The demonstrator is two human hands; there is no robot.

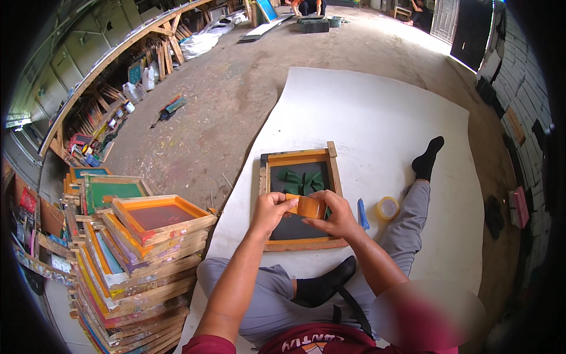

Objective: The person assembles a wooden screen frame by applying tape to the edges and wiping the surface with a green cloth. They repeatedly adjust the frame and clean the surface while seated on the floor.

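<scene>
Above a wooden screen-printing frame lying on the white sheet, both my hands hold a glossy amber-brown piece, its left end lighter orange; its exact kind is unclear. My left hand pinches the left end between thumb and fingers. At the other end, the thumb and fingers of my right hand close around it. Inside the frame, dark green cloth-like scraps lie on the grey mesh, partly hidden by my hands. A slim blue tool and a tape roll rest right of the frame.
To my left stands a tall stack of wooden screen frames. My legs lie on the white sheet around the frame. Bottles and more frames line the left wall. Another person is far back.
</scene>
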